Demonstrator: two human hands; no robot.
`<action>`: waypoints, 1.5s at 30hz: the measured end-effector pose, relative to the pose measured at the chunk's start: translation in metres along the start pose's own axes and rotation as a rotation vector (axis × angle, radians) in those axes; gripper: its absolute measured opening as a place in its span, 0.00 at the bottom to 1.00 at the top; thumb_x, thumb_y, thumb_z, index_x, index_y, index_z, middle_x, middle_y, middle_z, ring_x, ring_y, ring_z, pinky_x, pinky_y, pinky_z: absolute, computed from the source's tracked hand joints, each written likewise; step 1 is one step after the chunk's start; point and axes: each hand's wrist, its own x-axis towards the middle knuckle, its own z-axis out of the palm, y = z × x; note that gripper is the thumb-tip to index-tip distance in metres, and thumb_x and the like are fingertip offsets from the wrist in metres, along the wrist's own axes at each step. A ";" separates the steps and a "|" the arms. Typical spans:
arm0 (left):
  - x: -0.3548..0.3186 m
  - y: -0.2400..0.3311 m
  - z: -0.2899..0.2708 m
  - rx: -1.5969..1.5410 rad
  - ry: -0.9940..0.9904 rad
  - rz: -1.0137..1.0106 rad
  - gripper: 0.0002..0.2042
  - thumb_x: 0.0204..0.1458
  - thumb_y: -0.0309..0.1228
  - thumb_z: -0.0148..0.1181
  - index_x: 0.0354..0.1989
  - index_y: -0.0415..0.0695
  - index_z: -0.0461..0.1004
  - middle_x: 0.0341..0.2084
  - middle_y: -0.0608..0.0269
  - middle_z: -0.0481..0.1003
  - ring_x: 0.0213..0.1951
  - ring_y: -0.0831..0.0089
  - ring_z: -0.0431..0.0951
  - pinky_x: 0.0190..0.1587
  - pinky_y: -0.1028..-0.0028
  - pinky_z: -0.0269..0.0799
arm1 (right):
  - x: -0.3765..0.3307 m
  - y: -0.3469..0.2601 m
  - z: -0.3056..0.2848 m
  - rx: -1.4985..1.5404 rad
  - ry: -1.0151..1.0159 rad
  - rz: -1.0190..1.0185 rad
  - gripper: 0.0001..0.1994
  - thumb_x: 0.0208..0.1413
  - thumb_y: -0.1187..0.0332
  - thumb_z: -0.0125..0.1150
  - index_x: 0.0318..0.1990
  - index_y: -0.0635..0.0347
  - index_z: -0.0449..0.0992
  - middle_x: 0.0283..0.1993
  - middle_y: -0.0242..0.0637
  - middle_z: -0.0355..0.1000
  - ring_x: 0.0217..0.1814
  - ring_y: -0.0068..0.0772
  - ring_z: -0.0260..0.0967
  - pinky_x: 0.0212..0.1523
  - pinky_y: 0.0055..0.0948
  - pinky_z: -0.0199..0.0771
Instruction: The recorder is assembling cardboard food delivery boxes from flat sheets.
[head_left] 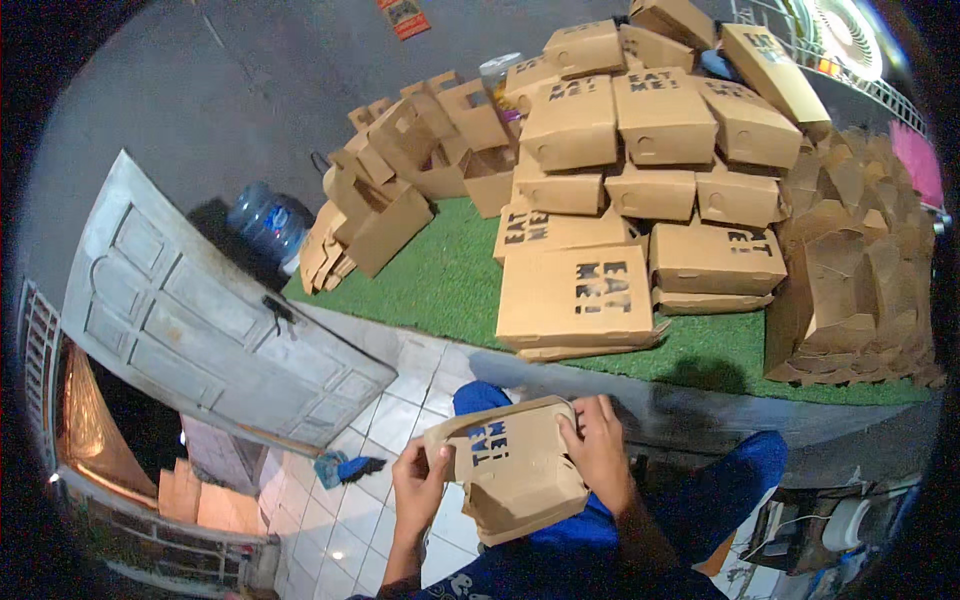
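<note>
A brown cardboard food box (532,452), partly folded with its inside facing up, is held above my blue-clad lap. Black lettering shows on one of its panels. My left hand (418,482) pinches the left edge, thumb on the inner face and fingers beneath. At the upper right corner my right hand (600,445) grips the box wall between thumb and fingers. The fingertips behind the cardboard are hidden.
Ahead, a green turf-covered platform (455,270) carries a tall pile of closed brown boxes (570,285). Handled carton carriers (390,225) stand at its left, nested open cartons (850,290) at its right. A white panelled door (210,310), water jug (268,222) and brush (360,468) are leftward.
</note>
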 end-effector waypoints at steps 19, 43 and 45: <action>-0.015 0.000 0.031 -0.081 -0.183 0.083 0.05 0.52 0.24 0.55 0.35 0.36 0.69 0.36 0.60 0.68 0.39 0.77 0.70 0.36 0.79 0.70 | -0.024 -0.015 0.018 1.062 -0.541 0.388 0.07 0.56 0.74 0.52 0.41 0.67 0.68 0.35 0.36 0.71 0.32 0.23 0.70 0.29 0.20 0.70; -0.008 0.013 0.046 -0.005 -0.170 0.258 0.05 0.50 0.21 0.57 0.34 0.32 0.70 0.37 0.57 0.68 0.39 0.74 0.72 0.40 0.78 0.72 | -0.020 -0.032 0.006 0.449 -0.291 0.065 0.07 0.47 0.74 0.63 0.33 0.68 0.77 0.31 0.40 0.75 0.32 0.27 0.72 0.34 0.23 0.70; -0.007 0.013 0.047 -0.038 -0.152 0.251 0.06 0.49 0.21 0.57 0.34 0.33 0.70 0.36 0.58 0.68 0.38 0.74 0.72 0.39 0.78 0.72 | -0.021 -0.030 0.008 0.457 -0.294 0.060 0.07 0.47 0.74 0.63 0.33 0.68 0.77 0.31 0.40 0.75 0.32 0.27 0.72 0.34 0.23 0.70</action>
